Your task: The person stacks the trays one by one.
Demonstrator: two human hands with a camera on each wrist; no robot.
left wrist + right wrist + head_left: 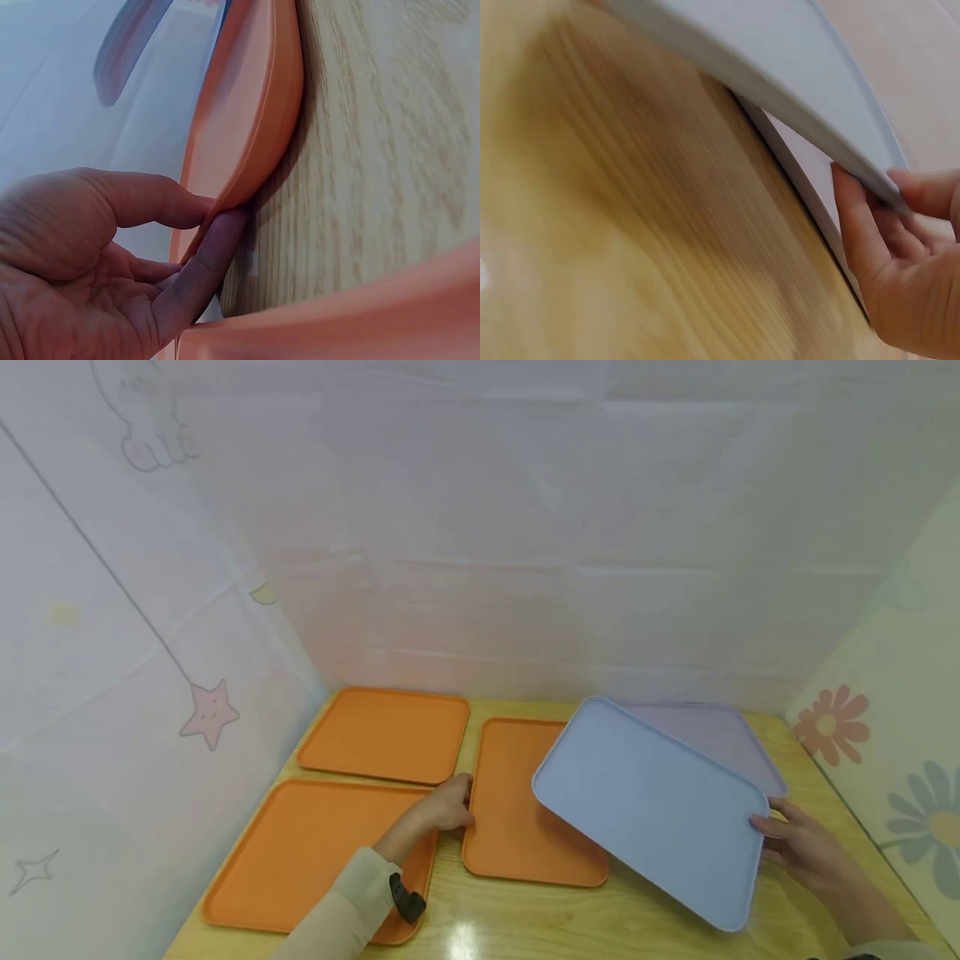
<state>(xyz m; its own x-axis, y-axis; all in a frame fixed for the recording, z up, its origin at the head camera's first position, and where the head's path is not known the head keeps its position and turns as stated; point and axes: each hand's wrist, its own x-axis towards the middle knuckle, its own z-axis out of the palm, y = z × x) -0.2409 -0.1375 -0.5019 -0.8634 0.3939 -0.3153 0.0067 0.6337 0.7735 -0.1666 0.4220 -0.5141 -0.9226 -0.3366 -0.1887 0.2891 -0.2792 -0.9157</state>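
Observation:
A light blue tray [652,810] is held tilted above the table by my right hand [810,847], which pinches its right short edge, thumb on top and fingers beneath. Under its left part lies an orange tray [517,810], partly covered in the head view. My left hand [442,810] pinches the left rim of that orange tray; in the left wrist view the thumb [161,196] is on the inner side of the rim and a finger is below it. Behind the blue tray a pale purple tray [705,727] lies at the back right, partly hidden.
Two more orange trays lie at the left: a back tray [390,735] near the wall and a front tray [300,852] under my left forearm. The wooden table [480,927] is bounded by a back wall sheet [525,543] and patterned side sheets.

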